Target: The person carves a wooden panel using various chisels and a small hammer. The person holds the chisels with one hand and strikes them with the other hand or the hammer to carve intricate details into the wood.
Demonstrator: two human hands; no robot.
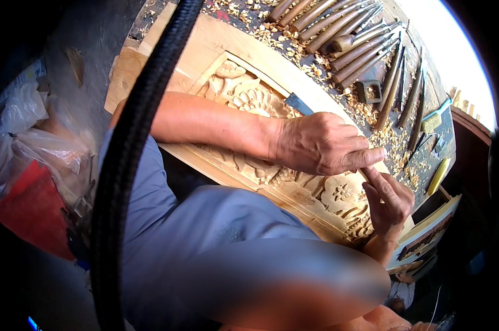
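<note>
My left hand (326, 144) is closed in a fist over the carved wooden panel (247, 39). A flat metal chisel blade (299, 103) sticks out past its knuckles, and the rest of that tool is hidden by the hand. My right hand (390, 203) meets the left one at the fingertips, above the panel's right end. Its fingers are bent, and whatever they pinch is mostly hidden. Flowers and leaves in relief (337, 194) fill the panel's sunken middle, partly covered by my left forearm.
Several wood-handled carving tools (337, 28) lie in rows at the far side, among pale wood shavings (390, 140). A small brush (430, 122) and a yellow-handled object (438, 176) lie at the right. Plastic bags (26, 132) and a red item (31, 212) are at the left. A black braided cable (129, 138) crosses the view.
</note>
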